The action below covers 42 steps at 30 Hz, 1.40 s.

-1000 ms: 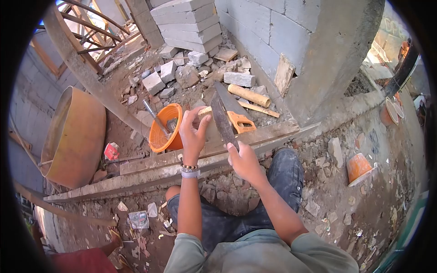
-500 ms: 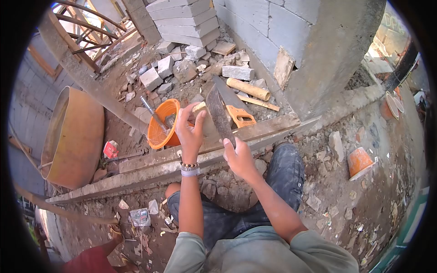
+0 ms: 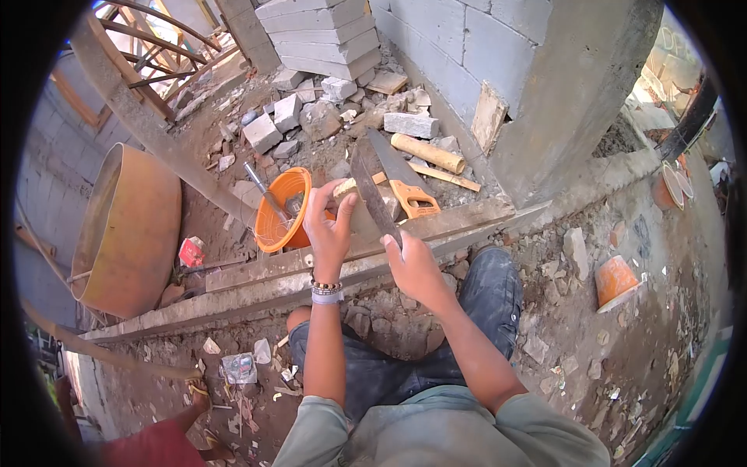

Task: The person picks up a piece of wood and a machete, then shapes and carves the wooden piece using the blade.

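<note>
Seen from above, a person in a grey-green shirt (image 3: 436,428) and dusty dark trousers (image 3: 486,319) works over a rubble-strewn floor, both bare hands just above the centre of the view. The left hand (image 3: 327,226), at eleven o'clock from the lap, is partly curled, its thumb and fingers closed on a small pale piece (image 3: 345,187) that pokes out towards two o'clock. The right hand (image 3: 416,268), at four o'clock from the left one, is wrapped tightly around the near end of a long dark blade (image 3: 372,194), which points to eleven o'clock. The blade lies right beside the piece; whether they touch is hard to tell. Beyond the right hand, at twelve o'clock, a handsaw with an orange handle (image 3: 414,201) lies on the ground. At nine o'clock from the left hand, an orange bucket (image 3: 264,241) tilts, a metal-handled tool (image 3: 261,187) leaning in it; farther out stands a large rusty drum (image 3: 144,241). Stacked grey blocks (image 3: 327,47) rise at twelve o'clock. An orange pot (image 3: 615,282) lies at three o'clock from the right hand. At seven o'clock, another person's sandalled foot (image 3: 200,397) shows.
</note>
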Available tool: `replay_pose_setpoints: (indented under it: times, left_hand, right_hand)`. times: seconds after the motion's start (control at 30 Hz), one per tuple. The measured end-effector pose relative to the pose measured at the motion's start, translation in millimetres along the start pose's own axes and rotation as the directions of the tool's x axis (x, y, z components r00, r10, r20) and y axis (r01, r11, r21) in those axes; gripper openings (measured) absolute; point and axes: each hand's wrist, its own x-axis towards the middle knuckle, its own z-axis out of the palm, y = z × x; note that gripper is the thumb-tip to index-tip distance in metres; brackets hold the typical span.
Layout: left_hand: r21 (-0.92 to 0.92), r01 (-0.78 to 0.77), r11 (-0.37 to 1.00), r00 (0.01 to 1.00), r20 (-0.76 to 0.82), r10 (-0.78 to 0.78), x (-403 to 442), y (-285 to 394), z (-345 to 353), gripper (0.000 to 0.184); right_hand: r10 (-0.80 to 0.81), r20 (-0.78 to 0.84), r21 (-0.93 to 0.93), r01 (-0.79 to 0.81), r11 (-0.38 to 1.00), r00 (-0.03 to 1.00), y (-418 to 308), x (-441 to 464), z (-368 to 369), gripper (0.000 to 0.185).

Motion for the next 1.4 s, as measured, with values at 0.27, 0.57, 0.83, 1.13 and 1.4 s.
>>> replay_pose_setpoints:
  times: [0.27, 0.57, 0.83, 1.13, 1.4]
  left_hand:
    - [0.004, -0.007, 1.000, 1.000, 0.002, 0.007, 4.2, 2.0, 2.4, 0.034]
    - [0.043, 0.035, 0.998, 0.998, 0.045, -0.037, 8.0, -4.5, -4.6, 0.032]
    - [0.006, 0.039, 0.999, 0.999, 0.026, -0.039, 5.5, -0.5, -4.0, 0.034]
    - [-0.029, 0.001, 1.000, 1.000, -0.025, -0.002, 7.8, -3.5, 0.4, 0.035]
    - [0.004, -0.011, 1.000, 1.000, -0.014, 0.011, 10.4, -5.7, 0.1, 0.036]
  right_hand:
    - [-0.057, -0.190, 0.233, 0.101, 0.967, 0.980, -31.8, -15.1, -16.9, 0.038]
    - [0.053, 0.046, -0.062, -0.050, 0.997, 0.998, 1.9, -16.0, -3.0, 0.035]
    - [-0.027, -0.090, 0.359, 0.058, 0.932, 0.996, -36.0, -15.4, -18.7, 0.042]
    - [-0.010, -0.067, -0.060, 0.006, 0.998, 0.998, 7.3, -10.1, 21.5, 0.041]
    - [0.014, -0.069, 0.336, 0.010, 0.942, 0.998, -16.6, -2.4, -1.7, 0.039]
